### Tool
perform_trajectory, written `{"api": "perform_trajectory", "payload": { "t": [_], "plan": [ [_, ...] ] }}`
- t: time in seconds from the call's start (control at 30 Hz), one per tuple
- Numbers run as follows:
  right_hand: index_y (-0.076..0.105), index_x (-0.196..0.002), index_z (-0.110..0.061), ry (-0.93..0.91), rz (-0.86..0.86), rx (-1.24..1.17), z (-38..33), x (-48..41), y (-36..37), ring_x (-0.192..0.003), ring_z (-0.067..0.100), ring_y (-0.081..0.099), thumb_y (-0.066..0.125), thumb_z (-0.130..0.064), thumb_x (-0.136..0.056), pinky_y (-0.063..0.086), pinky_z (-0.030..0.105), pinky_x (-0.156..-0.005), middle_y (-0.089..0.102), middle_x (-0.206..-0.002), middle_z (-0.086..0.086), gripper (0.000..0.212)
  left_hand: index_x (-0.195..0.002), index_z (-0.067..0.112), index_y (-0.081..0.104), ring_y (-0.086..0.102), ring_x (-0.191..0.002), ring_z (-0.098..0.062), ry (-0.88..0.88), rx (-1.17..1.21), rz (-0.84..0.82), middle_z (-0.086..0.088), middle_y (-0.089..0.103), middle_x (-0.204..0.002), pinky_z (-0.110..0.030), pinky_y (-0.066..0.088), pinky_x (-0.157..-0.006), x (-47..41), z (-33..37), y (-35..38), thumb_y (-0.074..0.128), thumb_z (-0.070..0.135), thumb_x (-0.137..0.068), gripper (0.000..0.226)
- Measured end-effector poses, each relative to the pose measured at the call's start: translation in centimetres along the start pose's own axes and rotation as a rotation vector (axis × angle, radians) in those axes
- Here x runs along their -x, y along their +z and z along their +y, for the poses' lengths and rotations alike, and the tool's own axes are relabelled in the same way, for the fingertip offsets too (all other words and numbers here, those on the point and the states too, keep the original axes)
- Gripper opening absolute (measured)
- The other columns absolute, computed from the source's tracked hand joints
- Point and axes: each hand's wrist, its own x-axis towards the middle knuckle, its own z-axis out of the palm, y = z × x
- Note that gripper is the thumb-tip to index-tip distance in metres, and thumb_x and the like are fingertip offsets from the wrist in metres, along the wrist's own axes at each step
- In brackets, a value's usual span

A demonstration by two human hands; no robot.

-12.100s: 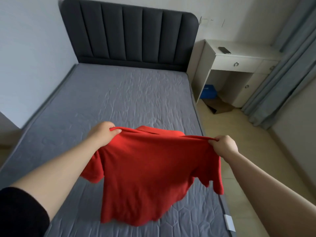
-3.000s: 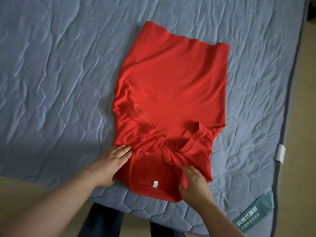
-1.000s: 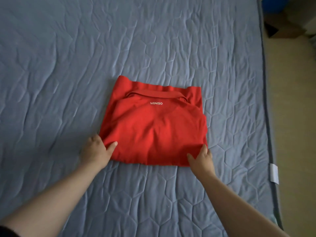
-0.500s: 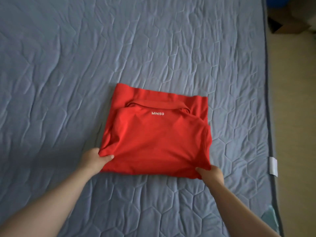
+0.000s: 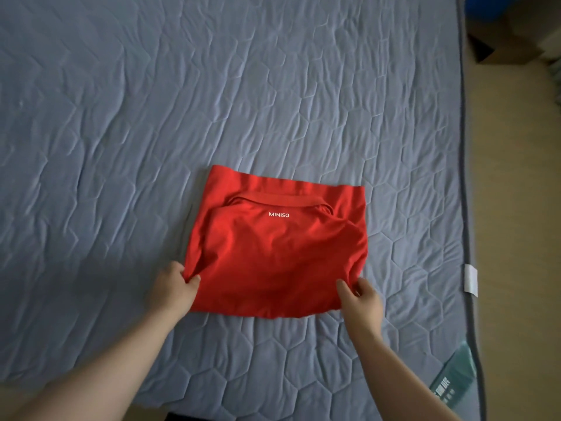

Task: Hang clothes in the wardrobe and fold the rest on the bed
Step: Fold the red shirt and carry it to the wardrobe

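In the head view, a folded red shirt [image 5: 273, 253] is laid flat on the quilted bed [image 5: 151, 117], MINISO print [image 5: 279, 214] upward. Its near left corner is pinched by the left hand [image 5: 173, 291], its near right corner gripped by the right hand [image 5: 362, 302].

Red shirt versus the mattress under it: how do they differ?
The red shirt is bright, folded small, lettered MINISO; the mattress is grey-blue, spread wide, quilted in hexagons. The left hand and right hand grip the shirt's near corners, not the mattress. Both are creased cloth.
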Motion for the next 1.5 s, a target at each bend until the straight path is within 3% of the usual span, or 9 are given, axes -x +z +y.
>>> {"api": "perform_trajectory", "payload": {
  "t": [0.2,0.4,0.67,0.87,1.03,1.17,1.27,1.37,1.5],
  "plan": [
    [0.055,-0.067,-0.008,-0.443,-0.151,-0.081,-6.1,6.0,7.1,-0.109,0.025,0.057,0.073,-0.007,-0.073,0.045,0.037,-0.090,0.063,-0.113,0.010,0.019,-0.110,-0.005,0.061,0.061,-0.103,-0.039,0.112,0.078,0.013,-0.026,0.065,-0.108,-0.041,0.047,-0.087,-0.5,-2.0,-2.3,0.064,0.014,-0.088,0.029],
    [0.067,-0.106,-0.024,-0.496,-0.651,0.456,-6.4,9.6,13.9,-0.149,0.020,0.008,0.061,-0.034,-0.085,0.009,0.048,-0.118,0.025,-0.159,0.000,0.024,-0.091,0.003,0.065,0.064,-0.094,-0.036,0.057,0.151,-0.024,-0.020,0.069,-0.093,-0.039,0.047,-0.080,-2.1,-6.9,-4.5,0.061,0.019,-0.091,0.017],
    [0.062,-0.121,-0.003,-0.458,-0.447,0.386,-4.2,7.8,11.7,-0.118,0.030,0.054,0.059,-0.001,-0.082,0.036,0.029,-0.103,0.061,-0.123,0.014,0.038,-0.086,0.006,0.063,0.059,-0.072,-0.023,0.050,0.368,-0.110,0.001,0.056,-0.067,-0.029,0.043,-0.065,-1.0,-6.4,-1.2,0.073,0.031,-0.082,0.027],
    [0.046,-0.133,-0.006,-0.136,-0.408,0.381,-3.3,3.7,11.3,-0.121,0.029,0.049,0.061,-0.019,-0.090,0.036,0.029,-0.093,0.053,-0.130,0.014,0.047,-0.116,0.007,0.058,0.062,-0.104,-0.029,0.046,0.077,-0.102,-0.010,0.066,-0.109,-0.034,0.046,-0.085,-1.9,-2.7,0.7,0.067,0.059,-0.076,0.066],
    [0.049,-0.126,-0.003,0.150,-0.467,0.308,-2.1,3.0,13.2,-0.112,0.029,0.055,0.066,-0.033,-0.089,0.042,0.032,-0.090,0.054,-0.116,0.008,0.050,-0.096,0.005,0.063,0.059,-0.106,-0.036,0.031,-0.170,-0.187,-0.018,0.066,-0.108,-0.036,0.044,-0.088,-3.2,-2.7,2.2,0.060,0.059,-0.082,0.056],
    [0.060,-0.079,-0.006,0.254,-0.504,0.271,-0.5,3.5,12.9,-0.079,0.025,0.055,0.062,-0.026,-0.092,0.049,0.042,-0.080,0.055,-0.072,0.009,0.024,-0.096,0.006,0.068,0.063,-0.103,-0.032,-0.078,-0.009,-0.294,-0.018,0.068,-0.108,-0.030,0.045,-0.079,-3.5,-4.5,2.1,0.064,0.046,-0.084,0.042],
    [0.060,-0.078,-0.005,0.415,-0.584,0.201,-0.3,4.7,12.1,-0.075,0.027,0.056,0.064,-0.022,-0.091,0.054,0.048,-0.080,0.056,-0.074,0.014,0.022,-0.091,0.011,0.070,0.064,-0.100,-0.030,-0.146,-0.041,-0.389,-0.018,0.069,-0.106,-0.030,0.049,-0.082,-2.9,-5.9,1.3,0.068,0.048,-0.080,0.039],
    [0.058,-0.081,-0.005,0.596,-0.580,0.000,-1.9,5.0,11.6,-0.066,0.026,0.060,0.063,-0.021,-0.091,0.056,0.031,-0.052,0.060,-0.079,0.015,0.019,-0.095,0.014,0.070,0.059,-0.110,-0.033,-0.198,0.020,-0.376,-0.019,0.063,-0.116,-0.036,0.045,-0.097,-3.0,-6.0,0.4,0.068,0.053,-0.079,0.042],
    [0.057,-0.088,-0.010,0.675,-0.603,-0.150,-4.8,4.1,10.6,-0.064,0.023,0.060,0.061,-0.023,-0.090,0.053,0.030,-0.052,0.061,-0.079,0.013,0.014,-0.107,0.011,0.067,0.065,-0.086,-0.025,-0.487,0.548,-0.622,-0.012,0.070,-0.099,-0.034,0.052,-0.073,-3.3,-4.4,-1.5,0.074,0.033,-0.079,0.036]
  ]
}}
